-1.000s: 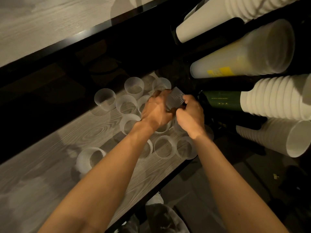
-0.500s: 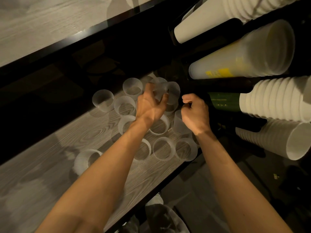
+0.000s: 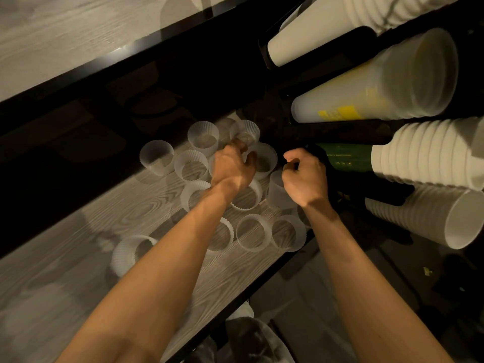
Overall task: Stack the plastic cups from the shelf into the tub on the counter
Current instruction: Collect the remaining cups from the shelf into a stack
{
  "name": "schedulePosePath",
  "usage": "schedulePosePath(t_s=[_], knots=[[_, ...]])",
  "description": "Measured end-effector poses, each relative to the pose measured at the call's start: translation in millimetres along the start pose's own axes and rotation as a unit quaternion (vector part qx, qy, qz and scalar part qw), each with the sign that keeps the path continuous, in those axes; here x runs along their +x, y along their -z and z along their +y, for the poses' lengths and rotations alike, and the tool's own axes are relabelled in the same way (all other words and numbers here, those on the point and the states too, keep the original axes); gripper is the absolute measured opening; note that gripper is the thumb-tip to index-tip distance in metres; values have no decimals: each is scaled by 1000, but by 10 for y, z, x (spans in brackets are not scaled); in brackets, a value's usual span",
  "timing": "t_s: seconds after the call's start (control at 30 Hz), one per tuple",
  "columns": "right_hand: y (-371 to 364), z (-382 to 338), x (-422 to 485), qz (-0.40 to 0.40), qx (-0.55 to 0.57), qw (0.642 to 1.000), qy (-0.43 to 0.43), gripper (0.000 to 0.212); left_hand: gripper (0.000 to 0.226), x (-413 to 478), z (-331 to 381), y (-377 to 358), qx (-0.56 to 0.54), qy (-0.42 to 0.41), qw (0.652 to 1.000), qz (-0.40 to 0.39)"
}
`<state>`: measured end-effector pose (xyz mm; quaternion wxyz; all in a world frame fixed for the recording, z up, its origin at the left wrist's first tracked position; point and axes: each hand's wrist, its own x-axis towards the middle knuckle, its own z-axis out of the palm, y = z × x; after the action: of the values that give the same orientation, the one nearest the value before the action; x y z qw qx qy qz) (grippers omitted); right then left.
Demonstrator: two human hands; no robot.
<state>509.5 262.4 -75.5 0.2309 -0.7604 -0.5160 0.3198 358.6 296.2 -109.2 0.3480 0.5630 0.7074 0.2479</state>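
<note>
Twelve clear ribbed cups (image 3: 156, 157) can be counted standing loose on the wood-grain shelf (image 3: 60, 289), most of them mouth up and crowded toward its right end. One stands apart at the near left, beside the left forearm. The arms and hands cover parts of the cluster, so the true number may be higher. The left hand (image 3: 231, 166) lies over the far part of the cluster with its fingers curled. Its fingertips are at one far cup (image 3: 246, 131) and its thumb is against the rim of the next cup (image 3: 264, 159). It cannot be told whether the hand pinches either one. The right hand (image 3: 305, 176) is balled in a fist just right of it, with nothing visible inside. It sits above a cup (image 3: 279, 191) near the shelf's edge. To the right, four stacks of bigger cups lie on their sides: three white stacks (image 3: 432, 153) and one cloudy stack (image 3: 379, 82) with a yellow label. One green bottle (image 3: 345, 158) lies between them.
</note>
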Motion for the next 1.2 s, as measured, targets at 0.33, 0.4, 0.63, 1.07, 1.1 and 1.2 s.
schedulePosePath(t_s=[0.33,0.4,0.63,1.07,1.1,1.2], knots=[[62,237,-105,46,-43,997,42,23,17,-63,76,-20,39,-28,996,-77],[108,295,-211,86,-39,993,65,29,20,-111,112,-5,57,-44,989,-126],[92,417,-432,93,-30,995,1,29,45,-244,195,35,100,-77,968,-216],[-41,658,-441,22,17,998,-48,18,50,-361,264,-46,94,-43,966,-237],[-45,657,-455,15,14,998,-53,21,53,-380,251,-54,102,-41,965,-237],[-47,655,-489,16,27,997,-73,29,57,-424,203,-63,144,-53,966,-210]])
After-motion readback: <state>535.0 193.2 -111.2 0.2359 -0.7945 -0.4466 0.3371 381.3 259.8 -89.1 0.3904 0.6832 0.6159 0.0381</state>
